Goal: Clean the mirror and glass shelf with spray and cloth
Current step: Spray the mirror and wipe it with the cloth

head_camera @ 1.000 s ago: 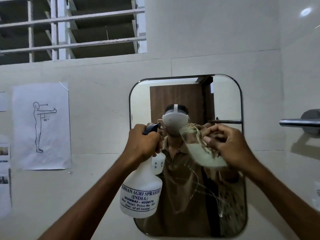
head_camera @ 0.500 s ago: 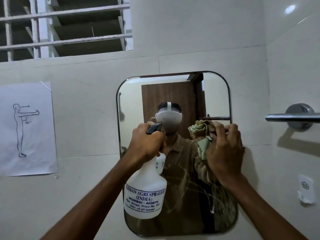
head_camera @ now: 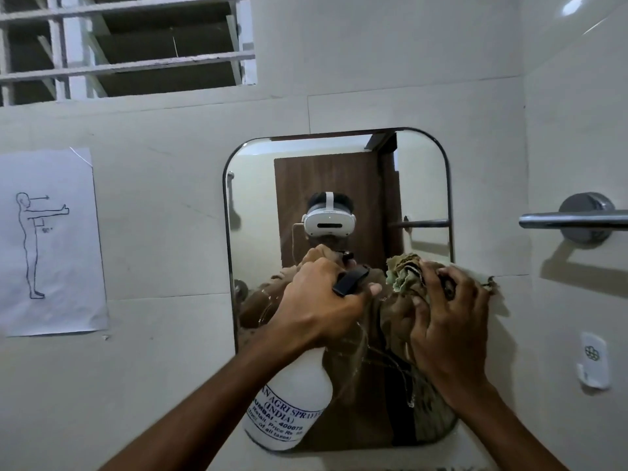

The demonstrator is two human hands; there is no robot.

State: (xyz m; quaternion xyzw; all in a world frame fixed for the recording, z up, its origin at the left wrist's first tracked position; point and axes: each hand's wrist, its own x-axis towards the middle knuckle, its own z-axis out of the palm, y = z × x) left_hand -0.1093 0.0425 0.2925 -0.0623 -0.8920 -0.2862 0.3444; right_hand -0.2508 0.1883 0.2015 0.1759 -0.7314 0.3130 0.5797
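A rounded rectangular mirror (head_camera: 255,205) hangs on the tiled wall, with wet streaks on its lower half. My left hand (head_camera: 319,307) grips the neck and black trigger of a white spray bottle (head_camera: 292,409) in front of the mirror's lower left. My right hand (head_camera: 448,321) presses a crumpled greenish cloth (head_camera: 402,270) against the glass at the mirror's right side, fingers curled over it. The cloth's far end pokes out past the mirror's right edge. No glass shelf is in view.
A metal towel bar (head_camera: 574,220) juts from the right wall at hand height. A white wall hook (head_camera: 593,363) sits below it. A paper sheet with a figure drawing (head_camera: 47,239) is stuck to the left wall. A barred window (head_camera: 129,42) is above.
My right hand has slid the cloth down and right along the mirror. The bottle in my left hand has dropped a little lower and tilted. The view has shifted slightly.
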